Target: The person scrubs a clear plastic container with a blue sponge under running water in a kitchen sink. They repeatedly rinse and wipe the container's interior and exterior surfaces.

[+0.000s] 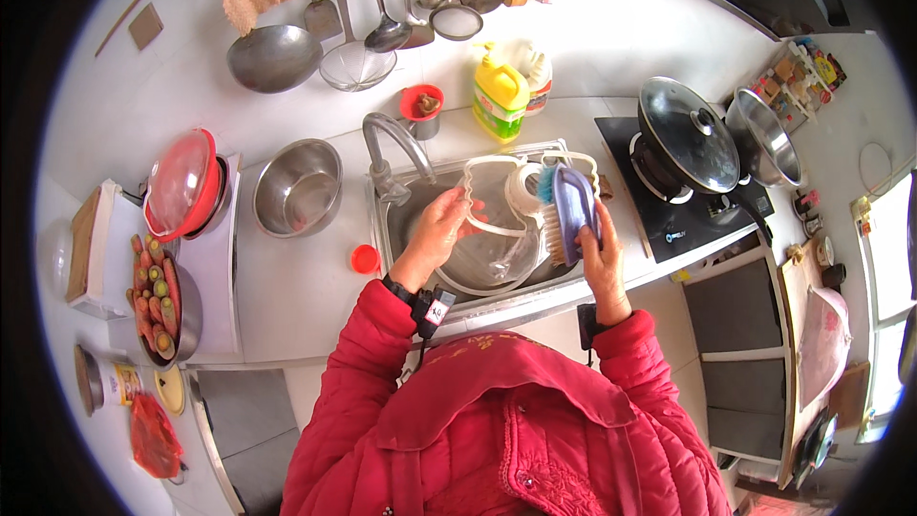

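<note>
My left hand (437, 233) grips the left loop of a white plastic frame (494, 231), which has wavy edges and a round ring in its middle. In my right hand (605, 258) is a purple scrub brush (571, 204) with white and blue bristles. Its bristles face left, close to the frame's ring; whether they touch it I cannot tell. The brush hides part of the frame's right loop. Both hands are over a stainless steel sink (412, 211). Below the frame a round basin (526, 279) sits in the sink, with what looks like water in it.
The curved faucet (394, 136) rises behind my left hand. A steel bowl (297, 190) and a red cap (365, 259) are on the counter to the left. Yellow detergent bottle (499, 97) stands behind the sink. On the right, a lidded wok (688, 136) sits on the cooktop (670, 233).
</note>
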{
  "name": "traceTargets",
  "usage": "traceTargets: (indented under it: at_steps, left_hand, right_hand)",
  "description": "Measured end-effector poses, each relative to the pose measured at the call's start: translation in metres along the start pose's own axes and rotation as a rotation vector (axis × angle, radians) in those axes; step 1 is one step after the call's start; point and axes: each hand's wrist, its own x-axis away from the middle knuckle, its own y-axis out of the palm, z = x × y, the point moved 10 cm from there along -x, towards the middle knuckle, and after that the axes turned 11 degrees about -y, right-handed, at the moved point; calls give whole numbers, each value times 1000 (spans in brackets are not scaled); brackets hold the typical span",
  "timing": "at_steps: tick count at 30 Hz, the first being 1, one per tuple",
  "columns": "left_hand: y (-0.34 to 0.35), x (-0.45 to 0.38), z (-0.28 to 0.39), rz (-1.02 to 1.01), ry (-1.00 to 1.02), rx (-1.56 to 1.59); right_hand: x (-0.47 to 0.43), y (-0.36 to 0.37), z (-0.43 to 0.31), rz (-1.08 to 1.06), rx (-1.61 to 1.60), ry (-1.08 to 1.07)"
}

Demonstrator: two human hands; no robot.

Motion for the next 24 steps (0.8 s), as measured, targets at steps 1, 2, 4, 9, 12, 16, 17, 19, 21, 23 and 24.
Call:
traceTargets:
  at_steps: [1,2,4,9,12,16,17,19,21,23,24]
  left_hand:
    - [1,1,1,-8,6,0]
    - [3,2,4,-21,35,8]
    - [-3,0,-2,9,5,8]
    - [-19,-22,-24,-17,-72,106]
    - [-22,-36,-29,-117,-110,176]
    - [-28,-32,-35,-232,-180,274]
    - [-37,-28,-36,-208,-177,271]
    - [-57,-22,-40,-191,-163,264]
    - [-100,-15,-36,-27,-49,-58]
    - [-152,-11,-14,334,136,-613]
    - [-170,-3,3,475,305,-719]
  right_hand:
    - [0,5,-6,-16,-10,-17]
    - [0,10,-11,-19,-42,-17]
    - [-2,22,-21,-33,-105,-19]
    - [-16,71,-30,-118,-160,57]
    - [-29,103,-35,-154,-140,-25]
    - [-34,125,-23,-112,-72,11]
    - [-31,127,-15,-90,-106,110]
    - [-25,125,-16,-38,-86,161]
    - [-11,122,-16,88,-377,312]
    - [3,127,-34,82,-678,324]
    - [18,129,-31,63,-610,438]
